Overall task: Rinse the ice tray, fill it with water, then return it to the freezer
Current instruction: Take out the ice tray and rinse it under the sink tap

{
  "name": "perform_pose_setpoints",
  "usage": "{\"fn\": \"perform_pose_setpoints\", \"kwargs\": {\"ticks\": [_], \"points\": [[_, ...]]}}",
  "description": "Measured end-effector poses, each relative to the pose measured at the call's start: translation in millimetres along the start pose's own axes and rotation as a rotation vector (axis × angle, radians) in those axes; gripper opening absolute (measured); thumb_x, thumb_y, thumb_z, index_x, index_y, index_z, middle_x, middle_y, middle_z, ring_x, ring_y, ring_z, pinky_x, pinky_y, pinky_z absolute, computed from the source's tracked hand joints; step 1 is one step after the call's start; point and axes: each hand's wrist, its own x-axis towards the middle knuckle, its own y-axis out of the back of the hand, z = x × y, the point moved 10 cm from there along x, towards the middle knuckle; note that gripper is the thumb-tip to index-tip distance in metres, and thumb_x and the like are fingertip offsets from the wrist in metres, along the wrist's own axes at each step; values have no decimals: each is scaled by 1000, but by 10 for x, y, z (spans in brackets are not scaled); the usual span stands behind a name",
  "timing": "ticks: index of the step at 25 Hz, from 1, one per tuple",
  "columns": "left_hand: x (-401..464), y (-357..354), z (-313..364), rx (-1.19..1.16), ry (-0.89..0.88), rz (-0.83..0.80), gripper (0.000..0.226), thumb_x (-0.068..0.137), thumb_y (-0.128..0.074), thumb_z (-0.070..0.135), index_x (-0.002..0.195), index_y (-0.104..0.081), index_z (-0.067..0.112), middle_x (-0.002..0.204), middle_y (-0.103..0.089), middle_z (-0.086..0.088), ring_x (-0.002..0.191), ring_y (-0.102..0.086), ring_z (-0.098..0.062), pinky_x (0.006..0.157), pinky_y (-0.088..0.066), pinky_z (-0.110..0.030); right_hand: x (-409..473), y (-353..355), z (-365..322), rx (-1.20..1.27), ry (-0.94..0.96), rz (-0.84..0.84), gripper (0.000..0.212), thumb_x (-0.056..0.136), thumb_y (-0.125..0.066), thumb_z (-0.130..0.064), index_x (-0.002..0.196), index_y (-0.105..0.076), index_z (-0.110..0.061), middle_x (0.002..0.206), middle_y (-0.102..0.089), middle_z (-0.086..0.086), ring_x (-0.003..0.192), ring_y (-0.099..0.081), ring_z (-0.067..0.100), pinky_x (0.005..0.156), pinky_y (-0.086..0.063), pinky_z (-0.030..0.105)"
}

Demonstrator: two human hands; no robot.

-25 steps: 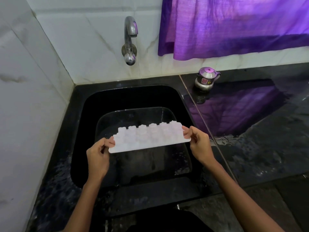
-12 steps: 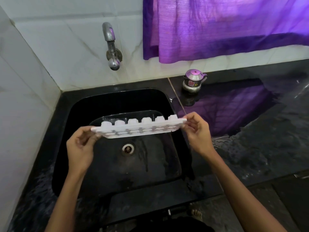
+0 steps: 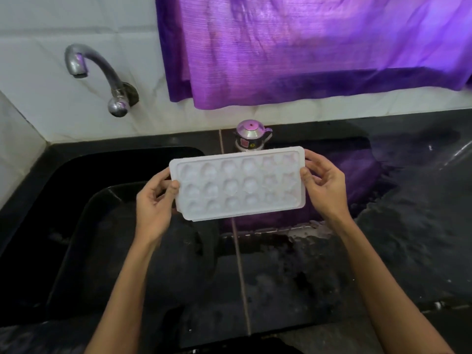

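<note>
Ice tray (image 3: pixel 237 183) now flipped cups-up, held over sink (image 3: pixel 76 226) edge and wet worktop (image 3: pixel 383 251); half a second ago underside faced up. Left hand (image 3: pixel 153 203) and right hand (image 3: pixel 323 185) pinching short ends. Tap (image 3: pixel 97 70) dry. Probably emptied; rinse and fill pending.

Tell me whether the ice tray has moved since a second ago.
Yes. The ice tray has shifted right, from over the sink basin to above its right rim, in front of the steel pot, and has flipped cavities-up.

Two bare forearms, no sleeves, no jewellery.
</note>
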Motion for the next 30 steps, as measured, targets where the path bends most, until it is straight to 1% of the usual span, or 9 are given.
{"fn": "perform_pose_setpoints", "kwargs": {"ticks": [3,6,9,11,13,19,22,25,30], "points": [[-44,-476,-168,0,80,-37,33,93,-55,9,123,-56,21,86,-65,-3,75,-67,-1,58,-57,-21,186,399,277,-27,-68,-13,31,91,-56,-5,117,-59,-21,108,-66,-9,100,-65,4,75,-56,19],[-82,-773,-314,11,160,-20,32,93,-56,10,123,-57,20,86,-66,-4,70,-67,-2,50,-54,-20,320,645,562,-54,-145,-34,29,91,-56,-4,118,-60,-15,101,-69,-3,88,-67,0,71,-54,15],[-123,-948,-452,40,222,33,29,91,-58,12,120,-60,17,86,-68,-4,69,-67,-5,46,-51,-19,428,823,861,-105,-245,-55,30,90,-59,-7,120,-61,-10,106,-69,4,93,-66,6,85,-53,24],[-138,-1001,-604,60,290,77,29,90,-61,13,118,-63,10,93,-70,-9,77,-68,-16,45,-53,-22,461,866,1072,-132,-340,-71,32,90,-60,-10,122,-60,-8,112,-67,8,101,-63,14,92,-51,33],[-129,-1025,-755,91,349,111,30,89,-63,12,118,-64,5,102,-70,-12,82,-68,-21,48,-56,-24,470,859,1261,-148,-417,-89,33,90,-59,-8,122,-59,-5,115,-66,11,103,-61,17,94,-50,38],[-100,-997,-1115,208,458,92,26,91,-60,11,115,-64,3,110,-68,-14,85,-66,-25,42,-54,-24,425,740,1546,-206,-501,-147,31,91,-57,-6,123,-58,-2,117,-65,14,111,-60,27,96,-49,47],[-122,-967,-1209,214,483,91,24,92,-59,9,115,-64,2,108,-67,-14,81,-64,-23,41,-53,-22,435,700,1575,-219,-507,-147,32,91,-56,-4,123,-58,0,117,-64,16,110,-60,26,94,-49,40],[-122,-962,-1226,215,474,88,25,91,-59,9,115,-64,2,107,-66,-10,83,-65,-22,42,-54,-22,446,681,1563,-240,-501,-147,31,92,-55,-3,123,-58,1,119,-63,15,107,-59,21,88,-48,31],[-104,-952,-1246,227,464,76,26,91,-60,10,116,-64,2,109,-67,-10,83,-66,-21,44,-55,-23,449,687,1550,-272,-492,-126,30,92,-55,-3,122,-59,0,121,-63,13,107,-58,20,87,-46,29]]}}
